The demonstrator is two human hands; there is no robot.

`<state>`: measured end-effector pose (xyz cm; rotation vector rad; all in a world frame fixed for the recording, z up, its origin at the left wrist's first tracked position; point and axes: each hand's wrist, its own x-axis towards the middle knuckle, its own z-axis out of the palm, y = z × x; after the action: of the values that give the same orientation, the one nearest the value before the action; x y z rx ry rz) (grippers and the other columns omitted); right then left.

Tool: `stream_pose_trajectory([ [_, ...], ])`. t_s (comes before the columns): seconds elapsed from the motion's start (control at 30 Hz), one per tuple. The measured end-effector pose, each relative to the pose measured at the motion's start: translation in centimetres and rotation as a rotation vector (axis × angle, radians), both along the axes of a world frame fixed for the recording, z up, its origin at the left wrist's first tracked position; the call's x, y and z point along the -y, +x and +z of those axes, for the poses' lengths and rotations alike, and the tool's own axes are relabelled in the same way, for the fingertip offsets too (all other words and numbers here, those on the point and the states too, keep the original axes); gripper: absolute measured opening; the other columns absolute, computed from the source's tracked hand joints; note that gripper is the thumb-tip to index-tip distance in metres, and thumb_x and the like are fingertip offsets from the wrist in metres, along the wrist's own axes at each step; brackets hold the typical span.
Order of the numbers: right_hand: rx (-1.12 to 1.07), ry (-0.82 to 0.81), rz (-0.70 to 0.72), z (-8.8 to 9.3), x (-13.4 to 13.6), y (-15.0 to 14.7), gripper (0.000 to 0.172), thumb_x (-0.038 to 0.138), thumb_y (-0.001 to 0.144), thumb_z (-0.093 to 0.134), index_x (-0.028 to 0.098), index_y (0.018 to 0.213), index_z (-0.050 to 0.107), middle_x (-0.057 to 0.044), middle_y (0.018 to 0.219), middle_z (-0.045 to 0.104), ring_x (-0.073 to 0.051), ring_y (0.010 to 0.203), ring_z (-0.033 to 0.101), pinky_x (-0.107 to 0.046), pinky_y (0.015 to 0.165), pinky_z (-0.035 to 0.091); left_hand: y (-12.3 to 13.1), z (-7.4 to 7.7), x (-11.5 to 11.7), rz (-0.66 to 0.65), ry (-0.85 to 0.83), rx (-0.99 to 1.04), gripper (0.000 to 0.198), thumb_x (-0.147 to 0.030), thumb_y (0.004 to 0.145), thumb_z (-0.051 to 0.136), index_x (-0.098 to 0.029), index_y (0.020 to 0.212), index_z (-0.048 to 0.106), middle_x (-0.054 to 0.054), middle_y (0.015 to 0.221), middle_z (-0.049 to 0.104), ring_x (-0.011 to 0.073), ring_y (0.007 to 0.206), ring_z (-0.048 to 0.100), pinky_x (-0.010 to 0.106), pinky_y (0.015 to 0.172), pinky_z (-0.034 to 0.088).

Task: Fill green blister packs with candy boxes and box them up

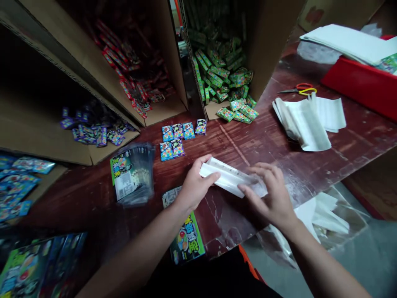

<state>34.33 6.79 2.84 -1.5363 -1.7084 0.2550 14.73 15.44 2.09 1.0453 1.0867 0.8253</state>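
— White folded paper packet: where is it?
— Near the desk's front edge, between both hands. Left hand pinches its left end; right hand rests spread fingers on its right end.
— Nearby?
— Small blue packs just behind.

A dark red table carried open cardboard boxes along its far edge: one held green packets, one red packets, one purple packets. Six small blue packets lay in two rows before them. A stack of clear printed bags sat to the left. Scissors lay near a pile of white sheets, beside a red tray.
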Motion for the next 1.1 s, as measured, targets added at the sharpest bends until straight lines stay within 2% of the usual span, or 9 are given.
stream_pose_trajectory([
  [0.17,-0.449,-0.321,0.06,-0.9,-1.8,2.0,0.032,0.043,0.092,0.068,0.025,0.117,0.061,-0.007,0.11,0.067,-0.023,0.093,0.065,-0.035,0.076,0.053,-0.2,0.8,-0.3,-0.039,-0.09,0.058,0.073,-0.017,0.068,0.078,-0.025,0.136,0.053,0.005,0.115,0.067,0.017,0.09,0.065,0.024,0.07,0.053],
  [0.27,-0.574,-0.351,0.112,-1.5,-2.5,2.1,0.023,0.039,0.091,0.068,0.023,0.108,0.063,-0.003,0.1,0.069,-0.019,0.087,0.064,-0.031,0.073,0.051,-0.3,1.5,-0.3,-0.131,-0.136,0.087,0.064,-0.024,0.07,0.083,-0.021,0.13,0.059,0.007,0.113,0.07,0.0187,0.093,0.066,0.026,0.075,0.054],
  [0.4,-0.453,-0.291,0.14,-1.3,-2.8,1.8,0.008,0.02,0.09,0.06,0.023,0.097,0.064,-0.001,0.09,0.067,-0.018,0.081,0.063,-0.03,0.073,0.049,-0.9,1.9,-0.8,-0.185,-0.078,0.09,0.055,-0.054,0.08,0.076,-0.016,0.118,0.067,0.011,0.113,0.073,0.0207,0.095,0.068,0.028,0.079,0.053],
  [0.5,-0.277,-0.191,0.137,-0.8,-2.8,1.6,0.02,0.009,0.084,0.056,0.024,0.096,0.064,-0.002,0.092,0.067,-0.019,0.085,0.063,-0.033,0.078,0.05,-1.0,1.5,-1.1,-0.168,-0.013,0.005,0.051,-0.047,0.074,0.084,-0.017,0.113,0.068,0.008,0.108,0.075,0.0176,0.087,0.069,0.026,0.075,0.051],
  [0.63,-0.202,-0.218,0.29,0.4,-2.6,1.9,0.038,0.017,0.085,0.064,0.026,0.122,0.062,-0.008,0.117,0.068,-0.026,0.108,0.064,-0.041,0.093,0.052,-1.1,0.4,-1.0,-0.114,0.047,-0.156,0.038,-0.041,0.075,0.085,-0.02,0.102,0.07,0.001,0.084,0.074,0.0143,0.067,0.064,0.025,0.062,0.049],
  [0.73,-0.373,-0.375,0.367,1.0,-2.8,2.1,0.054,0.033,0.089,0.069,0.026,0.14,0.053,-0.009,0.134,0.065,-0.027,0.119,0.063,-0.043,0.098,0.052,-1.3,0.0,-1.2,-0.109,0.168,-0.251,0.032,-0.044,0.078,0.082,-0.02,0.097,0.073,0.002,0.084,0.075,0.0155,0.069,0.065,0.025,0.062,0.048],
  [0.8,-0.482,-0.447,0.287,1.0,-3.3,1.8,0.042,0.042,0.089,0.071,0.023,0.125,0.064,-0.008,0.117,0.072,-0.023,0.103,0.068,-0.036,0.085,0.056,-1.3,0.2,-1.3,-0.123,0.249,-0.295,0.027,-0.044,0.08,0.08,-0.021,0.093,0.075,0.002,0.087,0.076,0.0166,0.074,0.066,0.026,0.066,0.049],
  [0.9,-0.527,-0.484,0.222,0.3,-4.1,1.1,0.031,0.048,0.083,0.077,0.02,0.094,0.07,-0.003,0.089,0.073,-0.017,0.079,0.066,-0.029,0.068,0.052,-1.3,0.4,-1.5,-0.135,0.319,-0.336,0.023,-0.043,0.083,0.078,-0.021,0.09,0.076,0.002,0.087,0.077,0.0171,0.077,0.067,0.026,0.069,0.049],
  [1.1,-0.455,-0.413,0.223,-1.1,-4.6,0.4,0.025,0.043,0.09,0.071,0.021,0.101,0.069,-0.003,0.097,0.072,-0.018,0.088,0.065,-0.031,0.078,0.05,-1.4,-0.1,-1.5,-0.109,0.336,-0.36,0.024,-0.044,0.085,0.075,-0.021,0.093,0.076,0.001,0.087,0.076,0.0166,0.077,0.066,0.025,0.068,0.049],
])
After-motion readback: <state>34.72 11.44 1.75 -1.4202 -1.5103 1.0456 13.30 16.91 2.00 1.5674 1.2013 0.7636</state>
